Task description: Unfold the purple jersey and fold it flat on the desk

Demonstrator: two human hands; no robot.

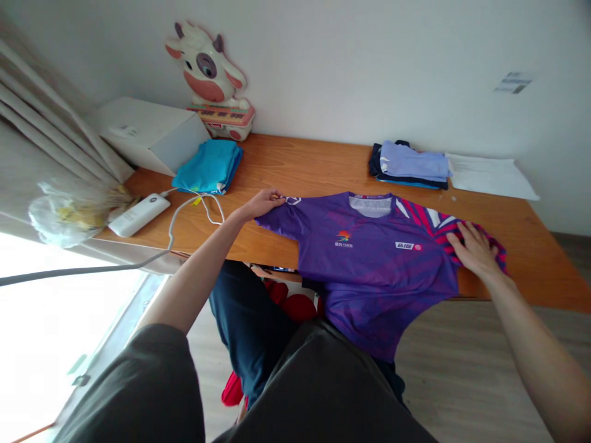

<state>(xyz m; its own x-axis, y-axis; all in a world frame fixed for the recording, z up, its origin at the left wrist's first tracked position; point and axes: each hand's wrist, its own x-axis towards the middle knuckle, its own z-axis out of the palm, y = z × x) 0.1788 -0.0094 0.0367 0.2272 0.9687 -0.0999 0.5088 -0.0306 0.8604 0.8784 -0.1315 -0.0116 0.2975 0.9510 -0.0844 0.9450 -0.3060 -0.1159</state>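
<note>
A purple short-sleeved T-shirt (364, 258) lies front side up on the wooden table, its lower part hanging over the front edge toward my lap. Its neckline faces the wall, and one sleeve has a red, pink and white pattern. My left hand (265, 203) pinches the tip of the plain purple sleeve between thumb and fingers. On the patterned sleeve, my right hand (475, 249) rests flat with its fingers stretched out.
A folded blue garment (207, 165) lies by a white box (152, 132) and a cow-shaped toy piano (217, 86). Left of me are a white power strip (140, 214) with its cable and a plastic bag (69, 212). Folded clothes (410, 163) and white paper (492, 175) lie along the wall.
</note>
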